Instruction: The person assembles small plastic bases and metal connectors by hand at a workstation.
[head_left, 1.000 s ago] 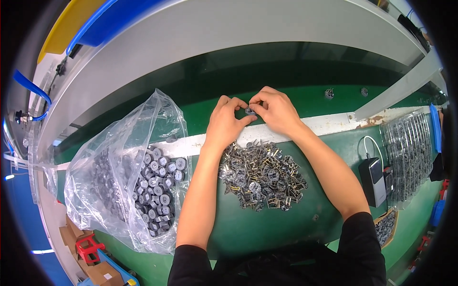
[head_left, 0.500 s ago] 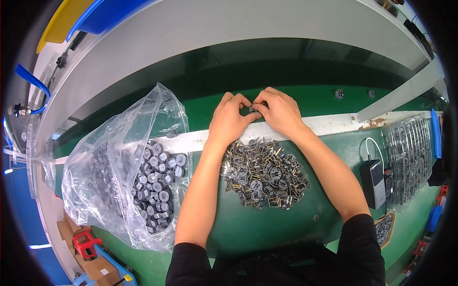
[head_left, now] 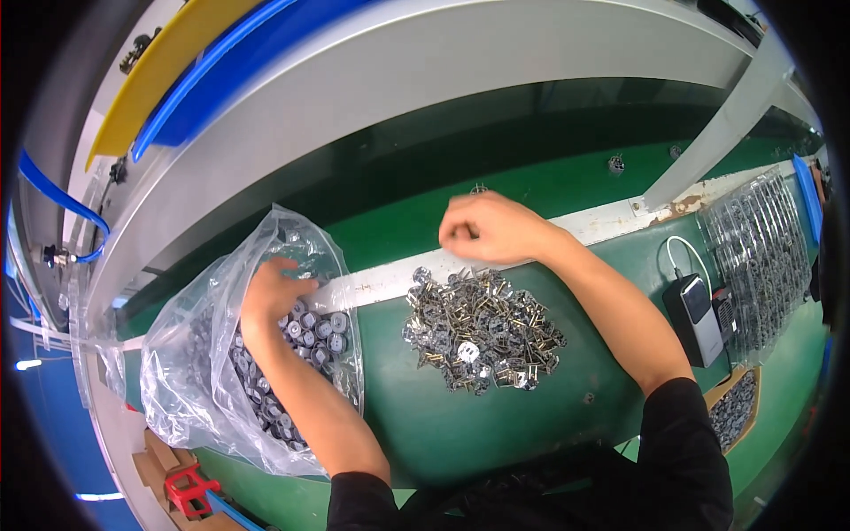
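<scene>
Green worktop: the worktop [head_left: 425,434] spans the middle, crossed by a worn white rail [head_left: 398,276].
Clear bag: the bag [head_left: 177,380] lies open on the left, its film partly veiling the contents.
Slanted post: the grey post [head_left: 722,128] rises at right, blocking part of the far strip.
Pronged parts: a pile [head_left: 482,332] sits between the forearms.
Clear trays: the trays [head_left: 761,257], filled, lie at far right.
Right hand: the hand [head_left: 496,232] is over the rail, fingers curled; cannot tell whether it holds anything.
Left hand: the hand [head_left: 273,290] is at the bag's mouth, thumb and fingers parted, near the grey caps [head_left: 332,341]; its forearm hides some.
Power device: a black-and-grey block [head_left: 695,319] with a white cable, beside the trays.
Single part: one pronged part [head_left: 479,188] shows just beyond the right hand.
Screen marks: too small to read.
</scene>
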